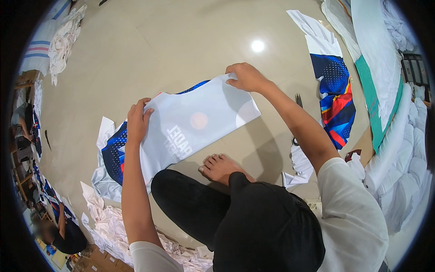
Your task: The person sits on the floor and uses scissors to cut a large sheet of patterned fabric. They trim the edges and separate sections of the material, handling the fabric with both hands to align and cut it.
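Spread low over the floor in front of me is a fabric panel [195, 106], its white back side up, with mirrored lettering and a faint orange disc showing through. My left hand [138, 121] is closed on the panel's left edge, fingers on top. At the far right corner my right hand [247, 77] pinches the same panel between thumb and fingers. Under its left end lies blue patterned fabric [114, 147] with white and red parts. Scissors [298, 100] lie on the floor, partly hidden behind my right forearm.
More blue, red and white printed fabric [335, 99] lies to the right. Beyond it are white rolls and bundles [401, 154]. White scraps [106, 213] are heaped at lower left. Another person [68, 233] sits at the far left. My bare foot [222, 167] is beside the panel.
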The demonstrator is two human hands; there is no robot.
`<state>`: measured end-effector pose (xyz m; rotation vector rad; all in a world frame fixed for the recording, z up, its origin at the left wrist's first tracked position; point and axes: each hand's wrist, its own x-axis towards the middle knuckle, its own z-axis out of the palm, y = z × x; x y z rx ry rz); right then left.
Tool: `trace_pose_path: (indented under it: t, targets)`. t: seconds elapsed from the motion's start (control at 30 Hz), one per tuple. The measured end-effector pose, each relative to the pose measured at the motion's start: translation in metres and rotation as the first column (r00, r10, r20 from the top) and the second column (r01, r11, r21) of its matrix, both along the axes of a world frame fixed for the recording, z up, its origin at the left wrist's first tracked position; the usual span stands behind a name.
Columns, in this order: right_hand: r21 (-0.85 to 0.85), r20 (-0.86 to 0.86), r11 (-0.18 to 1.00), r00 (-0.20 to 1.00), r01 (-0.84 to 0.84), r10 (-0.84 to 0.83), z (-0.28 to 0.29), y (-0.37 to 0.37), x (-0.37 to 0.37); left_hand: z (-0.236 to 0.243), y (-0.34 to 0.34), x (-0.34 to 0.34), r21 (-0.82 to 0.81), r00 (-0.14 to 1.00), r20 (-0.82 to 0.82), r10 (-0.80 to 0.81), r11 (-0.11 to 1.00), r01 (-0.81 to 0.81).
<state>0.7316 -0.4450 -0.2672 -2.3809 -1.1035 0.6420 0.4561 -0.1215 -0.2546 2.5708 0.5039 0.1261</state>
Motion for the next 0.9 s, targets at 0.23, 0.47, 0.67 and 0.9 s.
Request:
trace_pose_path:
  t: [0.23,0.47,0.67,0.9]
  targets:
    - [0.165,0.14,0.906,0.9,0.391,-0.413,-0.018,-0.016,-0.028,-0.025,0.001,0.015,-0.092,0.994,0.06,0.095,0.992,-0.089]
    - [-0.066,-0.039,0.859,0.859,0.507,-0.51,-0.015,0.001,-0.048,-0.057,-0.002,0.015,-0.104,0.974,0.134,0.18,0.98,-0.167]
    - [-0.042,-0.205,0.864,0.842,0.501,-0.498,0.001,-0.004,-0.056,-0.049,-0.004,0.007,0.009,0.984,0.07,0.162,0.987,-0.163]
    - [0.157,-0.544,0.764,0.7,0.626,-0.462,-0.02,-0.005,-0.049,-0.021,-0.017,-0.018,-0.268,0.973,0.07,0.221,0.943,-0.195]
